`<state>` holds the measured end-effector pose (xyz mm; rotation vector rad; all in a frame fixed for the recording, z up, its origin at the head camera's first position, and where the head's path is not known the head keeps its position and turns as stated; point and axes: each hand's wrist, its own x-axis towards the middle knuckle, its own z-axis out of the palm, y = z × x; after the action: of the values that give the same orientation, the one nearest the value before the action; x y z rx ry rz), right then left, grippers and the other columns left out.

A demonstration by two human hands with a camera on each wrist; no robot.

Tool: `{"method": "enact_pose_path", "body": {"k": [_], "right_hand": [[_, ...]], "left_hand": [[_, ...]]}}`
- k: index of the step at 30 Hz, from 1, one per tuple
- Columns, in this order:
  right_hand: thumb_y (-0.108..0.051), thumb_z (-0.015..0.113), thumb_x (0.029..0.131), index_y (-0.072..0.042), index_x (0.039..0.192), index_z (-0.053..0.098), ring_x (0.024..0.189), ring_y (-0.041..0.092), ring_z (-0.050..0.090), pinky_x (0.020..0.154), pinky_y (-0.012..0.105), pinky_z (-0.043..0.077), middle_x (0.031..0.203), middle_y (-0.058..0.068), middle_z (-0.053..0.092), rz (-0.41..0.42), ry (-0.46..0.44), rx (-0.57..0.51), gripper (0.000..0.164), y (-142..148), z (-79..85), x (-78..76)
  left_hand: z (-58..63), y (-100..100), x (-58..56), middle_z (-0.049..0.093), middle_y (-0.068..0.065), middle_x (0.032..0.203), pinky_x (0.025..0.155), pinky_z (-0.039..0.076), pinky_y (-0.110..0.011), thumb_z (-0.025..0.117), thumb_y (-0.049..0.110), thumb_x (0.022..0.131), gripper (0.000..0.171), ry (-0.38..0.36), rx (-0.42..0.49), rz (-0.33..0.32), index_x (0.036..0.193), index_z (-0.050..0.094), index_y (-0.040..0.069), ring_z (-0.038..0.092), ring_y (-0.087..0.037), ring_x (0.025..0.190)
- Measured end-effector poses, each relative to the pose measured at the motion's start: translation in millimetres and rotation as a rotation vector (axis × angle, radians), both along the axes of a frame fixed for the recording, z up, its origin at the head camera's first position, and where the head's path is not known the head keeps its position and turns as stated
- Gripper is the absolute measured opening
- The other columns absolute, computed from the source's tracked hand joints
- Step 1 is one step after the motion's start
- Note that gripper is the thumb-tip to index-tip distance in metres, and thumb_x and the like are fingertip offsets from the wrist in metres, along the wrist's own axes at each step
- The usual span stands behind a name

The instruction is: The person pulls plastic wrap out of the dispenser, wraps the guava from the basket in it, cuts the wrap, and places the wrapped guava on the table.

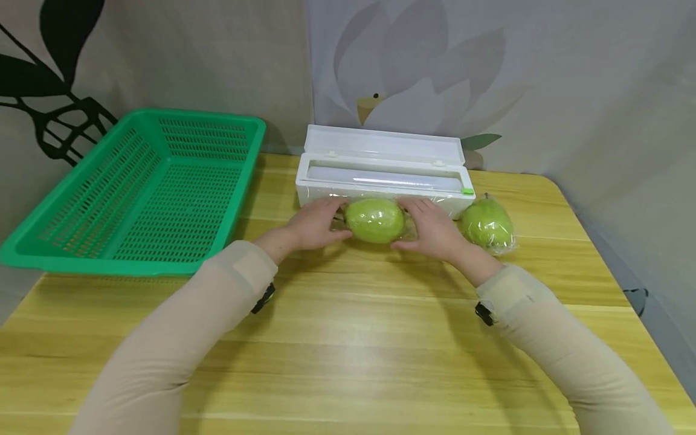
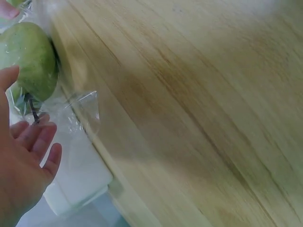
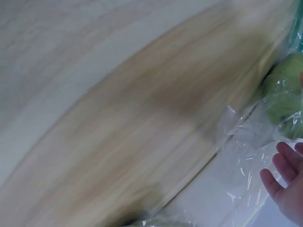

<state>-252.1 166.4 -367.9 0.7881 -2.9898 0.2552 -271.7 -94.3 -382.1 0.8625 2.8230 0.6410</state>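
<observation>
A green pear [image 1: 375, 220] lies on its side at the front of a white cling film box [image 1: 383, 142], with clear film [image 3: 232, 127] over it and spreading loosely past both ends. On its stem side, my left hand [image 1: 318, 222] has the thumb near the pear and the fingers loosely bent by the stem and film [image 2: 85, 111]. At the other end my right hand [image 1: 432, 229] spreads its fingers behind the film, the thumb low beside the pear. To the right of the box sits a second pear [image 1: 486, 223], wrapped in film.
A large green plastic basket [image 1: 231, 205] with slotted sides stands on the left of the wooden table [image 1: 359, 338]. The box's lid stands raised at the back, and a roll [image 1: 386, 178] shows inside. Behind hangs a patterned curtain [image 1: 217, 66].
</observation>
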Motion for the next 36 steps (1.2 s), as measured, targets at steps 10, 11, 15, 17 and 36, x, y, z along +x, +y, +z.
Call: {"method": "enact_pose_path", "body": {"k": [10, 11, 15, 17, 36], "right_hand": [[-0.048, 0.074, 0.073, -0.001, 0.137, 0.039, 0.126, 0.034, 0.042, 0.11, 0.048, 0.032, 0.132, 0.019, 0.051, -0.014, 0.013, 0.038, 0.086, 1.1, -0.6, 2.1], [-0.047, 0.074, 0.074, -0.001, 0.138, 0.039, 0.125, 0.033, 0.042, 0.11, 0.048, 0.032, 0.132, 0.018, 0.052, -0.014, 0.015, 0.038, 0.086, 1.0, -0.5, 2.2], [-0.047, 0.075, 0.072, -0.003, 0.139, 0.037, 0.127, 0.033, 0.041, 0.11, 0.048, 0.031, 0.133, 0.018, 0.051, -0.021, 0.013, 0.024, 0.089, 0.6, -0.2, 2.7], [-0.045, 0.077, 0.071, -0.003, 0.139, 0.039, 0.126, 0.033, 0.042, 0.109, 0.048, 0.032, 0.133, 0.017, 0.051, -0.02, 0.014, 0.016, 0.088, 0.8, -0.1, 3.4], [-0.043, 0.07, 0.079, 0.001, 0.138, 0.041, 0.13, 0.034, 0.038, 0.111, 0.048, 0.031, 0.138, 0.02, 0.047, -0.027, -0.054, 0.04, 0.079, 0.3, 2.3, 0.0]], "left_hand": [[-0.6, -2.9, 1.5, 0.046, -0.01, 0.142, 0.114, 0.027, -0.046, 0.058, 0.039, 0.09, 0.064, 0.015, -0.013, -0.028, 0.142, 0.036, 0.009, 0.04, -0.028, 0.132], [-0.8, -2.6, 1.3, 0.045, -0.01, 0.142, 0.114, 0.026, -0.046, 0.058, 0.039, 0.09, 0.064, 0.017, -0.011, -0.03, 0.142, 0.036, 0.009, 0.039, -0.028, 0.133], [-1.4, -3.2, 1.1, 0.047, -0.01, 0.14, 0.113, 0.028, -0.046, 0.061, 0.039, 0.088, 0.065, 0.02, -0.014, -0.022, 0.14, 0.038, 0.009, 0.042, -0.027, 0.13], [-1.5, -3.9, 1.2, 0.048, -0.01, 0.139, 0.113, 0.028, -0.045, 0.062, 0.04, 0.087, 0.065, 0.018, -0.024, -0.016, 0.139, 0.04, 0.009, 0.042, -0.027, 0.13], [-3.9, -2.4, 0.9, 0.051, -0.008, 0.137, 0.112, 0.029, -0.046, 0.055, 0.041, 0.092, 0.056, -0.037, -0.002, -0.014, 0.137, 0.044, 0.01, 0.043, -0.027, 0.129]]}}
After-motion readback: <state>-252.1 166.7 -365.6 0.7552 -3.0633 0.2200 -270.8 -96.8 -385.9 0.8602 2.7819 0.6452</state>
